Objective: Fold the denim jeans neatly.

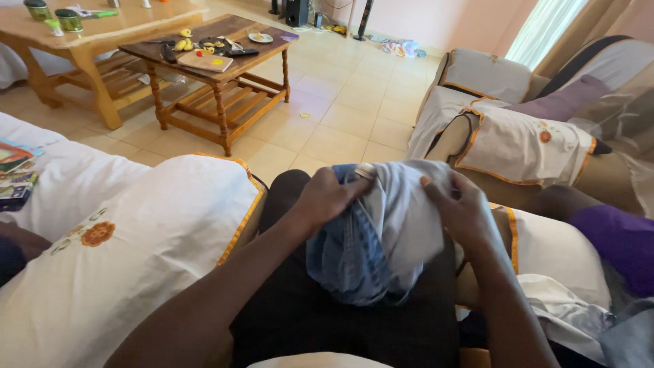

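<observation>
Seated on a sofa, a person is gripping a bundled denim garment [371, 238] resting on the lap, with the left hand [327, 197] curling shut over its upper left edge and the right hand [463, 208] pressing down, fingers bent, on the pale inner lining at its right side. Soft, light and floppy by the look of it, the cloth is bunching and drooping between the hands, so it would seem best taken at the thicker waistband or seams, while a wooden coffee table [211, 65] is standing well apart across the tiled floor [347, 109].

Head camera, downward, close over lap
</observation>
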